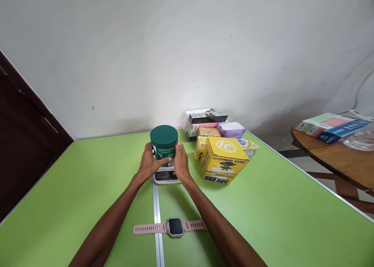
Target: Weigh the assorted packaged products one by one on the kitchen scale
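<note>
Between my two hands stands a round green tub (164,136) with a dark green lid, upright at the kitchen scale (166,177). My left hand (150,161) wraps the tub's left side, its thumb laid across the front. On the other side my right hand (181,160) presses against the tub with its thumb near the lid. The scale's front panel and small display show below the tub; whether the tub's base rests fully on the platform is hidden. A smartwatch (175,227) with a pink strap lies flat nearer to me, its right strap end partly behind my right forearm.
Right of the scale stands a yellow box (223,160) marked COME ON. Behind it are a purple box (231,129), a black-and-white box (207,117) and other packages. A wooden table (336,158) at the right carries flat boxes (330,124). The green table (96,181) meets a white wall.
</note>
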`<move>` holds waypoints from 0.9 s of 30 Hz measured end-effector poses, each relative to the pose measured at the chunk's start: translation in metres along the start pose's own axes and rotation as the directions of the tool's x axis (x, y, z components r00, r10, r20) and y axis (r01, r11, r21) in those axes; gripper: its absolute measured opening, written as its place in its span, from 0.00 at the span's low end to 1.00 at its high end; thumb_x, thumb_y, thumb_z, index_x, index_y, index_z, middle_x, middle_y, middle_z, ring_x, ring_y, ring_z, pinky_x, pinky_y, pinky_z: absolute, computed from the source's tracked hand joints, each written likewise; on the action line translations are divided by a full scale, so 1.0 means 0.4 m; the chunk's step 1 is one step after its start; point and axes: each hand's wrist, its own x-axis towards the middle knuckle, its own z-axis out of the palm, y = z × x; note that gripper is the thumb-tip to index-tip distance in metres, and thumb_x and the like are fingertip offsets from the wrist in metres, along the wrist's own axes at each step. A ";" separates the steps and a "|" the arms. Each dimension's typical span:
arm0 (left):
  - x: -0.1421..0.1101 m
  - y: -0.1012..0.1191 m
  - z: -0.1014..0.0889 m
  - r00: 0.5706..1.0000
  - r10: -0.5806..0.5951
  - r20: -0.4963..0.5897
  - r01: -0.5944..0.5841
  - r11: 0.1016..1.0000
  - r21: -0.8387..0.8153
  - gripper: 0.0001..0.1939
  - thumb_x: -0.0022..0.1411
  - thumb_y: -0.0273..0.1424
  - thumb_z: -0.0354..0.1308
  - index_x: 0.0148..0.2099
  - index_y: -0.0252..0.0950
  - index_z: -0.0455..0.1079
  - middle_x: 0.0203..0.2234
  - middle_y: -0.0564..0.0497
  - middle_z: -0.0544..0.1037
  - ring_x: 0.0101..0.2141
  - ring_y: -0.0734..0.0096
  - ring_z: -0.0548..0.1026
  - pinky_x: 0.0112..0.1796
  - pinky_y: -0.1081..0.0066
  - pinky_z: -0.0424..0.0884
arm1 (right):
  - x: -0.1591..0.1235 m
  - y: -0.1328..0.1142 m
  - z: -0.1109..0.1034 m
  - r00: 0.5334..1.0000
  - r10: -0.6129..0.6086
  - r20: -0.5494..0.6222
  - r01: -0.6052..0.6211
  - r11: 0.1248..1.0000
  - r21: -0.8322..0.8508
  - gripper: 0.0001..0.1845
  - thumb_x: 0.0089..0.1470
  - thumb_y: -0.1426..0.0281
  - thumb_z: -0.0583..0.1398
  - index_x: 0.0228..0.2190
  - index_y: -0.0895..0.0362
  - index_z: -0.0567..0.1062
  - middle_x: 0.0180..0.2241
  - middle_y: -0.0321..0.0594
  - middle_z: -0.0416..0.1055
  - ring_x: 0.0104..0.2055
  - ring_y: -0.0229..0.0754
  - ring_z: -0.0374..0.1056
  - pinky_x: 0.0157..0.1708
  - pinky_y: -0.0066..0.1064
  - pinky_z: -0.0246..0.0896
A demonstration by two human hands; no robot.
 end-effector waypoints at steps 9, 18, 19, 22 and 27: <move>0.047 -0.051 0.014 1.000 -0.013 0.016 0.013 1.000 0.004 0.46 0.47 0.47 0.77 0.62 0.34 0.65 0.55 0.37 0.73 0.53 0.47 0.76 0.52 0.48 0.75 | 0.030 0.040 0.020 0.997 0.062 0.036 -0.062 0.998 -0.013 0.40 0.68 0.41 0.39 0.44 0.56 0.78 0.48 0.52 0.78 0.55 0.51 0.70 0.60 0.45 0.64; -0.050 -0.125 -0.028 0.988 -0.151 0.034 0.154 0.971 -0.182 0.50 0.57 0.55 0.69 0.73 0.40 0.54 0.69 0.33 0.62 0.66 0.42 0.67 0.61 0.44 0.68 | -0.055 0.111 -0.062 0.997 0.031 -0.064 -0.038 0.993 -0.114 0.45 0.66 0.38 0.43 0.57 0.59 0.76 0.62 0.58 0.71 0.66 0.56 0.63 0.70 0.55 0.51; -0.067 -0.146 -0.027 0.981 -0.196 0.000 0.190 0.950 -0.246 0.46 0.61 0.57 0.64 0.72 0.40 0.55 0.69 0.33 0.64 0.65 0.44 0.68 0.62 0.44 0.68 | -0.068 0.125 -0.073 0.996 0.054 -0.075 -0.063 0.991 -0.118 0.45 0.65 0.38 0.43 0.58 0.60 0.76 0.62 0.58 0.71 0.67 0.56 0.63 0.70 0.56 0.50; -0.096 -0.206 -0.015 0.953 -0.289 -0.089 0.226 0.875 -0.428 0.39 0.67 0.61 0.53 0.66 0.37 0.61 0.62 0.33 0.72 0.61 0.49 0.75 0.63 0.46 0.67 | -0.091 0.157 -0.095 0.986 0.138 -0.089 -0.146 0.985 -0.095 0.48 0.64 0.36 0.43 0.60 0.62 0.74 0.63 0.60 0.70 0.68 0.57 0.63 0.71 0.56 0.49; -0.088 -0.245 0.001 0.927 -0.344 -0.150 0.213 0.812 -0.543 0.37 0.65 0.62 0.55 0.57 0.35 0.67 0.52 0.34 0.79 0.55 0.51 0.79 0.61 0.47 0.71 | -0.088 0.173 -0.104 0.973 0.214 -0.087 -0.218 0.975 -0.035 0.51 0.63 0.35 0.44 0.60 0.65 0.74 0.63 0.63 0.71 0.67 0.58 0.65 0.70 0.54 0.52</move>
